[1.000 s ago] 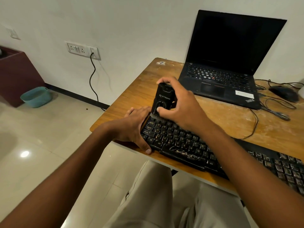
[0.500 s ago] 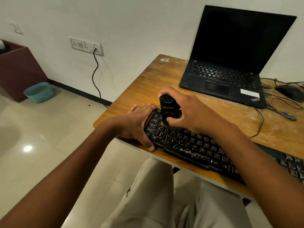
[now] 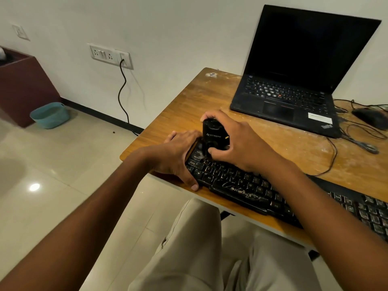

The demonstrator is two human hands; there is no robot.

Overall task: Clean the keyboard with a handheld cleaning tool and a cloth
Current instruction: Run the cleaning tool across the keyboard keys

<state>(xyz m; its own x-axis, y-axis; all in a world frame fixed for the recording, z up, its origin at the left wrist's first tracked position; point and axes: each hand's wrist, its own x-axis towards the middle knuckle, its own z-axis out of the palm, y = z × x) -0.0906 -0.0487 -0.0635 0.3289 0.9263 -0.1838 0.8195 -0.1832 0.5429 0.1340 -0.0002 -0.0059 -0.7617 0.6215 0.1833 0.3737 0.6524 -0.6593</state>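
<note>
A black keyboard (image 3: 247,189) lies along the near edge of the wooden table (image 3: 201,101). My right hand (image 3: 237,141) grips a black handheld cleaning tool (image 3: 213,134), held upright with its lower end on the keys at the keyboard's left end. My left hand (image 3: 178,156) clasps the keyboard's left edge, thumb on its front rim and fingers along its side. No cloth is in view.
An open black laptop (image 3: 294,85) with a dark screen stands at the back of the table. A black mouse (image 3: 370,116) and loose cables (image 3: 357,135) lie at the right. A wall socket (image 3: 109,55) with a plugged cord and a teal basket (image 3: 49,115) are at the left.
The tool has come down from a tilted position above the top row and now stands lower on the left keys. My left hand stays on the keyboard's edge.
</note>
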